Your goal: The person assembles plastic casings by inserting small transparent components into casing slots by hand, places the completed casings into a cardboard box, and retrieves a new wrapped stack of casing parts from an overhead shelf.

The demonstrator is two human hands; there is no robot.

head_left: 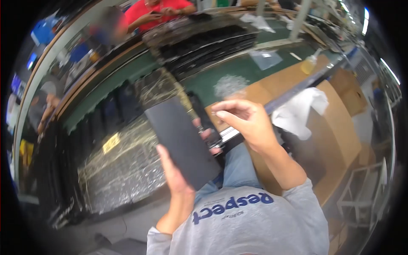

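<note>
My left hand (173,175) grips a flat, dark grey rectangular panel (182,142), tilted in front of my body. Its thumb lies along the near edge, and the fingertips wrap round the far edge. To the right of the panel, my right hand (246,121) is raised with thumb and forefinger pinched together. Something tiny and pale may sit at those fingertips, too small to make out. A heap of small clear plastic bits (230,86) lies on the green table (197,91) just beyond my right hand.
Stacked dark parts in clear wrap (123,165) fill the left side, with another black stack (204,46) at the back. Cardboard (280,80), a white cloth (299,112) and a bottle of yellow liquid (309,63) are on the right. A person in red (157,12) sits opposite.
</note>
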